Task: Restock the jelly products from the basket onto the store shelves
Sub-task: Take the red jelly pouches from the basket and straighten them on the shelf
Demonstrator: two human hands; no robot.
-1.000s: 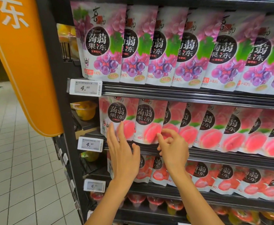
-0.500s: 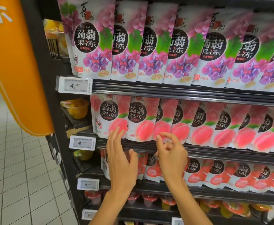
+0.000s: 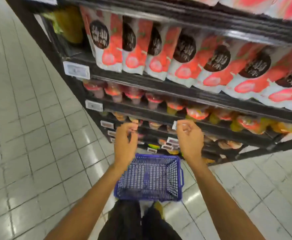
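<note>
Black store shelves (image 3: 159, 87) carry red jelly pouches (image 3: 134, 49) standing side by side; the tier below holds jelly cups (image 3: 134, 94); price tags (image 3: 76, 70) sit on the rails; a blue mesh basket (image 3: 173, 177) stands on the grey tiled floor (image 3: 29, 135), near the shelves' foot.

A blue plastic mesh basket (image 3: 173, 177) sits on the tiled floor just in front of the black shelves (image 3: 159, 87), its open top up and a handle on its right side. Its whole mesh bottom is in view. On an upper shelf, red-and-white jelly pouches (image 3: 107, 40) with round black labels stand upright in a close row, each overlapping the next. On the shelf below, small jelly cups (image 3: 134, 94) with red tops stand side by side. Lower shelves hold more cups (image 3: 245, 125) in red, yellow and orange, blurred.
</note>
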